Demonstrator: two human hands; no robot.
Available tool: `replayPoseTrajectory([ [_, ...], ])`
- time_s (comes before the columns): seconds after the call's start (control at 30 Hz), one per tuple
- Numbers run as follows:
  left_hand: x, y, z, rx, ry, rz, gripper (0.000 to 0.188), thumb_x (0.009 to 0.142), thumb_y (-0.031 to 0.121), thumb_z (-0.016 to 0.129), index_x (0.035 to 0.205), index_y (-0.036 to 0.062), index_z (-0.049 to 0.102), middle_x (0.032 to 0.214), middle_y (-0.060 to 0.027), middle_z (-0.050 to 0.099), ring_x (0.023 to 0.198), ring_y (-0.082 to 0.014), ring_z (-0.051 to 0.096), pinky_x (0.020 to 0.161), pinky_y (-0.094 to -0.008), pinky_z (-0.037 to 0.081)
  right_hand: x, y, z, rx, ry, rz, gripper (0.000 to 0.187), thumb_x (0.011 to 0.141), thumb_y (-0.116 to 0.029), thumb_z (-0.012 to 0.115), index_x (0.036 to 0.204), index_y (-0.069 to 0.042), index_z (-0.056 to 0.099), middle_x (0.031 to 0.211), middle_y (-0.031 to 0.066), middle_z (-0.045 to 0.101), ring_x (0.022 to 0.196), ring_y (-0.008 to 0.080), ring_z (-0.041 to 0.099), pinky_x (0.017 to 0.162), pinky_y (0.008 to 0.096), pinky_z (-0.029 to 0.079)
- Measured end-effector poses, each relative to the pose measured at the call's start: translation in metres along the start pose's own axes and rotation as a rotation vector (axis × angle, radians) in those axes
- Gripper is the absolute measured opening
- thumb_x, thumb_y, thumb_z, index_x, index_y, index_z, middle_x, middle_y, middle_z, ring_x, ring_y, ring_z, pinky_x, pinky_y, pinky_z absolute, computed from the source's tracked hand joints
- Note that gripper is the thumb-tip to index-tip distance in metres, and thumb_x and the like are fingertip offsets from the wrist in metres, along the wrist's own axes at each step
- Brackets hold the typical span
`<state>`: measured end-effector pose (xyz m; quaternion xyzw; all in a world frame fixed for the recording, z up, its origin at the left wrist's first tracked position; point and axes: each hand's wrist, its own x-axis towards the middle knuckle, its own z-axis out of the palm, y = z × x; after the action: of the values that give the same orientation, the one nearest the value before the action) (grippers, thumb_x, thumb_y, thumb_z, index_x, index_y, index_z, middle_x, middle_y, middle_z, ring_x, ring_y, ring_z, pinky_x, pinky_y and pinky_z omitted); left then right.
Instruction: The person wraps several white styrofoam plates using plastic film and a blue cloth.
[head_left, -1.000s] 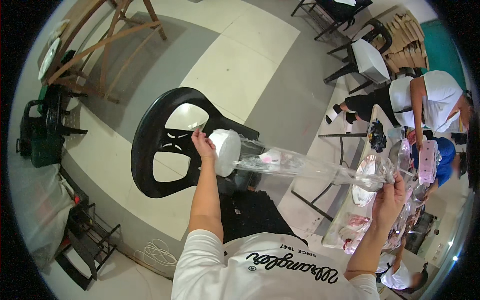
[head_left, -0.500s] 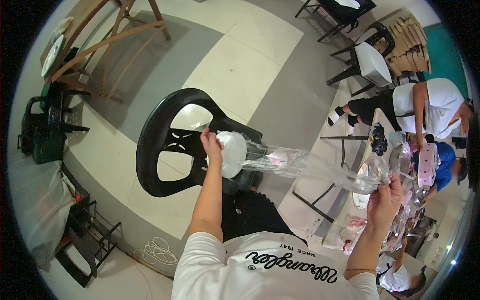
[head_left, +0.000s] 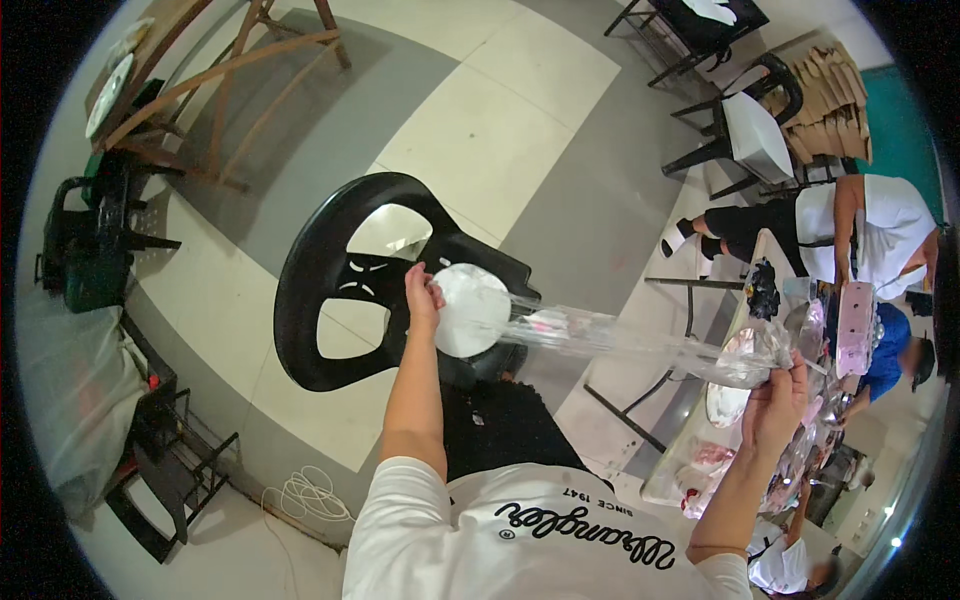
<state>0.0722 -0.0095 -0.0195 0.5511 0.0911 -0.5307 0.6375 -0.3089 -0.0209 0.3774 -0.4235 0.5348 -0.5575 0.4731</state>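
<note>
At the middle of the view, my left hand (head_left: 424,300) is closed on the left edge of a white, disc-shaped thing (head_left: 472,310); whether it is the end of a roll I cannot tell. A long strip of clear plastic film (head_left: 620,340) stretches from the disc across to the right. My right hand (head_left: 778,400) pinches the bunched far end of this film, beside the cluttered table. Some pink and white shows through the film near the disc. Beneath the disc and my left hand stands a black plastic chair (head_left: 305,265), its backrest to the left.
At right, a table (head_left: 665,485) carries foil, plastic packs and a pink box (head_left: 855,325), with several people around it. A black chair with a white seat (head_left: 752,125) stands farther back. Wooden trestle legs (head_left: 225,85) rise at far left; a coiled white cable (head_left: 312,495) lies lower left.
My left hand and the disc have shifted slightly, and the disc faces the view more fully. My right hand has moved slightly, with the film still stretched between both hands.
</note>
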Motion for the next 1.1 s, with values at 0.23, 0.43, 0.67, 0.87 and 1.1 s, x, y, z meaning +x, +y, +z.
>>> replayPoseTrajectory([
  [0.23, -0.009, -0.041, 0.0, 0.253, 0.077, 0.024, 0.031, 0.088, 0.027, 0.046, 0.115, 0.0102, 0.045, 0.083, -0.0009, 0.044, 0.047, -0.0068, 0.039, 0.035, -0.0219, 0.03, 0.01, -0.002, -0.011, -0.062, 0.105, 0.034, 0.028, 0.083, 0.005, 0.045, 0.111, 0.003, 0.048, 0.105, 0.0124, 0.059, 0.093, 0.0184, 0.059, 0.085, 0.0299, 0.049],
  [0.43, -0.02, -0.058, 0.032, 0.05, -0.033, 0.084, 0.03, 0.09, 0.024, 0.042, 0.115, 0.0066, 0.044, 0.084, -0.0018, 0.043, 0.046, -0.0069, 0.04, 0.034, -0.0209, 0.033, -0.002, 0.01, -0.002, -0.049, -0.004, 0.09, 0.026, 0.083, 0.005, 0.046, 0.109, 0.002, 0.049, 0.104, 0.0116, 0.059, 0.093, 0.0169, 0.059, 0.084, 0.0287, 0.049],
  [0.67, 0.004, -0.073, 0.048, -0.043, 0.052, 0.138, 0.028, 0.092, 0.026, 0.041, 0.112, 0.0069, 0.044, 0.081, -0.0022, 0.044, 0.043, -0.0076, 0.039, 0.032, -0.0223, 0.032, -0.011, 0.008, -0.002, -0.075, -0.049, 0.084, 0.025, 0.083, 0.005, 0.046, 0.108, 0.002, 0.048, 0.104, 0.0112, 0.059, 0.094, 0.0172, 0.058, 0.085, 0.0299, 0.047],
  [0.87, 0.035, -0.101, 0.048, 0.054, -0.078, 0.113, 0.028, 0.093, 0.029, 0.038, 0.11, 0.0083, 0.046, 0.077, -0.0011, 0.043, 0.038, -0.0076, 0.036, 0.028, -0.0236, 0.029, -0.012, 0.004, -0.01, -0.128, 0.049, 0.062, 0.029, 0.076, 0.006, 0.046, 0.105, 0.004, 0.05, 0.099, 0.0124, 0.059, 0.093, 0.0195, 0.058, 0.087, 0.0327, 0.045],
  [1.1, 0.062, -0.131, 0.035, 0.143, -0.094, 0.146, 0.029, 0.094, 0.031, 0.037, 0.109, 0.008, 0.047, 0.069, 0.0006, 0.041, 0.038, -0.0062, 0.035, 0.028, -0.0223, 0.029, -0.006, 0.005, -0.043, -0.124, 0.077, 0.107, 0.039, 0.085, -0.003, 0.048, 0.122, 0.003, 0.041, 0.117, 0.0133, 0.054, 0.105, 0.0217, 0.055, 0.093, 0.0345, 0.043],
])
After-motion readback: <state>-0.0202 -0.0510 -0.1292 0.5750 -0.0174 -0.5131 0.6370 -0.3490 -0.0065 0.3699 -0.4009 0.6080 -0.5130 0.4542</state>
